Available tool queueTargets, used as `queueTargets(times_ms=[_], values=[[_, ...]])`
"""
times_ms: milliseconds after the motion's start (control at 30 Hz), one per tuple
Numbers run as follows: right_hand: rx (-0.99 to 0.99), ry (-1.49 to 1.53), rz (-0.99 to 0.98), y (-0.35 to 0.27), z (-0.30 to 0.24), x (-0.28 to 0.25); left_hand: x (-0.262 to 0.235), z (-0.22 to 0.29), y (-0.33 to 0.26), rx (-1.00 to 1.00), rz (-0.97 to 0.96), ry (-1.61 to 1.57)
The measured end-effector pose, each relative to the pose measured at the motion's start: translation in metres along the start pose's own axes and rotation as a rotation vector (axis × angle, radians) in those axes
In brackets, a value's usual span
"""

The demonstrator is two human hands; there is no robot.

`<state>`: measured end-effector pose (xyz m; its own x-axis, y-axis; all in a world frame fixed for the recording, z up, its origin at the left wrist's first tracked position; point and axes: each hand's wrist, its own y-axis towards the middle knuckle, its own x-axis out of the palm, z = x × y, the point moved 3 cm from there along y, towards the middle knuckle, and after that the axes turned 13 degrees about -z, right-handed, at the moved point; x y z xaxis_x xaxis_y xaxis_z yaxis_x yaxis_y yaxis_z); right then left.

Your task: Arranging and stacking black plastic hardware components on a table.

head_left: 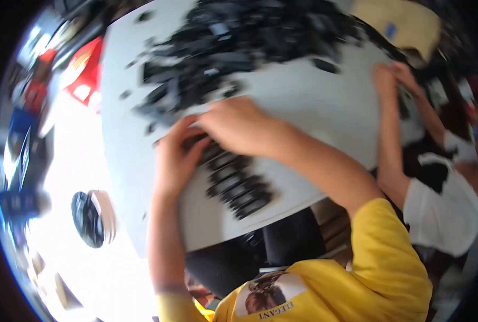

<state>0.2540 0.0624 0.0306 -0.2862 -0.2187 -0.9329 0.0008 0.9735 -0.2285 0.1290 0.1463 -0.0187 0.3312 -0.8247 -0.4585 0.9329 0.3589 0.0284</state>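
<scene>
A white table (324, 112) tilts across the view. A big heap of small black flat pieces (233, 43) covers its far part. Nearer me, a neat row of black pieces (236, 188) lies stacked side by side. My left hand (175, 158) curls its fingers over the upper end of that row. My right hand (238, 126) lies palm down just above it, its fingertips meeting those of the left. What sits under the right palm is hidden. The picture is blurred.
Another person in a white top (442, 209) sits at the right, with both hands (391, 75) on the table's edge. A tan box (399, 21) stands at the far right. Red items (86, 72) lie at the left, and a dark round object (89, 217) is on the bright floor.
</scene>
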Motion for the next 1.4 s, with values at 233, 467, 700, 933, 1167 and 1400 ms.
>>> queueTargets(times_ms=[233,467,700,933,1167,1400], values=[[-0.174,0.385,0.185,0.002,0.017,0.026,-0.039,0.004,-0.023,0.113,0.338,0.244],[0.097,0.854,0.576,-0.016,0.073,0.021,-0.037,-0.001,-0.022,0.056,0.485,0.764],[0.087,0.342,0.642,-0.004,0.075,0.034,-0.029,0.008,-0.019,0.050,0.409,0.758],[-0.032,0.135,0.601,-0.002,0.058,0.035,-0.023,0.004,-0.015,0.189,0.404,0.645],[-0.028,0.477,0.519,-0.013,0.040,0.024,-0.037,0.009,-0.025,0.049,0.341,0.518],[-0.076,0.838,0.502,-0.009,0.043,0.031,-0.016,-0.001,-0.011,0.113,0.244,0.397]])
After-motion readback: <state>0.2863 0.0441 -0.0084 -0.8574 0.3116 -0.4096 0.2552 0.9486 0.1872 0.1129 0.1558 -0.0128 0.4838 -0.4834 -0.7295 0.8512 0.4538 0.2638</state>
